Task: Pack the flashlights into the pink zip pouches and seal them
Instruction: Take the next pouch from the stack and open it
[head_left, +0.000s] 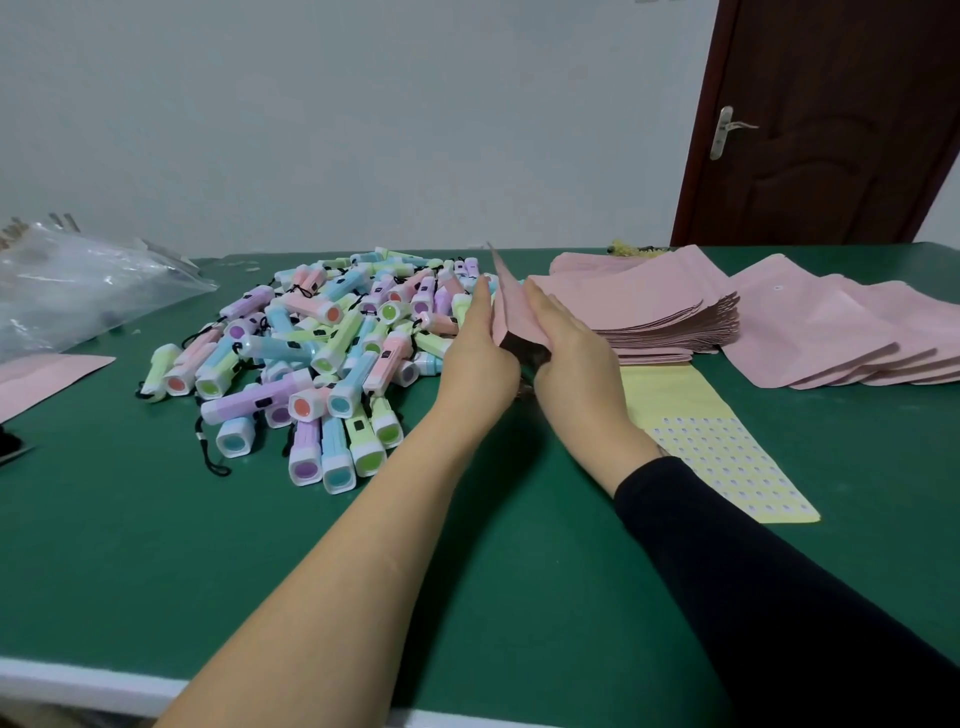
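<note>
Two hands, the left hand (480, 364) and the right hand (571, 364), are seen in the head view pressed against opposite sides of one pink zip pouch (511, 312). Their fingers are laid straight along its walls, and the thumbs are hidden. The pouch is held on edge just right of the flashlight pile (322, 358) on the green desk (156, 545), its dark mouth turned toward the camera. Further right of the pile a stack of flat pink pouches (665, 312) is laid, then a row of fuller pouches (831, 338). A yellow sticker sheet (717, 447) is placed right of the pile, nearer the camera; a clear plastic bag (78, 291) is set to its left
</note>
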